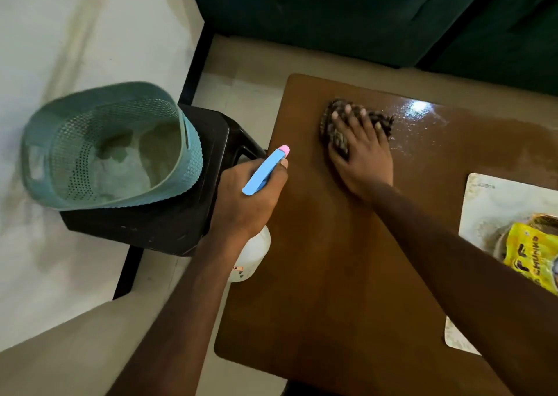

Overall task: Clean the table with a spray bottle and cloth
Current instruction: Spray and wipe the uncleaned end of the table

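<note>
The cloth (332, 131) is pressed by the flat right hand (362, 157), and the spray bottle (264, 170) is gripped by the left hand (244, 205). The packet (531, 256) at lower right could be wetted by stray spray.

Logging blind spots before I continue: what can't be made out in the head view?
Head view:
- spray bottle: body mostly hidden under the left hand; label too small to read.
- cloth: middle covered by the right hand.
- yellow packet and mat: cut off by the right edge.
- basket: contents blurred.
</note>
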